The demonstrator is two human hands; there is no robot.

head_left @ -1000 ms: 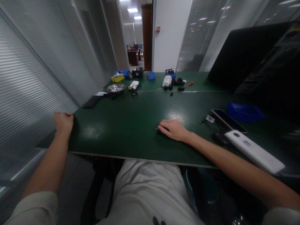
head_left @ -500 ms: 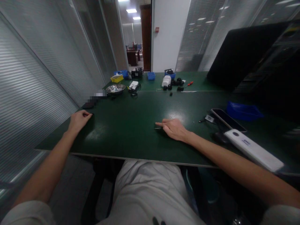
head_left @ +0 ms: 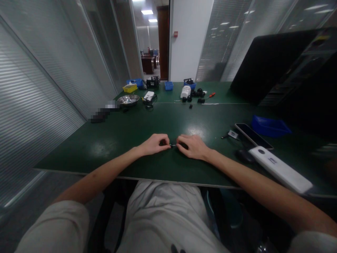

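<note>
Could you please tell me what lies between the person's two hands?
In the head view, a small thin object, too tiny to identify, lies in the narrow gap between the left hand and right hand.

Between the fingertips of the left hand [head_left: 155,144] and the right hand [head_left: 193,147], a thin pale sliver [head_left: 173,145] looks metallic, while a small dark piece [head_left: 171,144] at the left fingertips is too small to show its finish. Under both hands, the green rectangular table [head_left: 131,123] is smooth, with a glossy sheen. Beyond the left hand, the round silver metal bowl [head_left: 130,104] gleams. Right of the right hand lie a flat dark phone [head_left: 254,136] with a smooth glass-like face, a long white smooth plastic device [head_left: 280,169] and a blue plastic tray [head_left: 268,131]. Nearer than the hands, the pale grey garment [head_left: 163,218] is matt, creased cloth.
</note>
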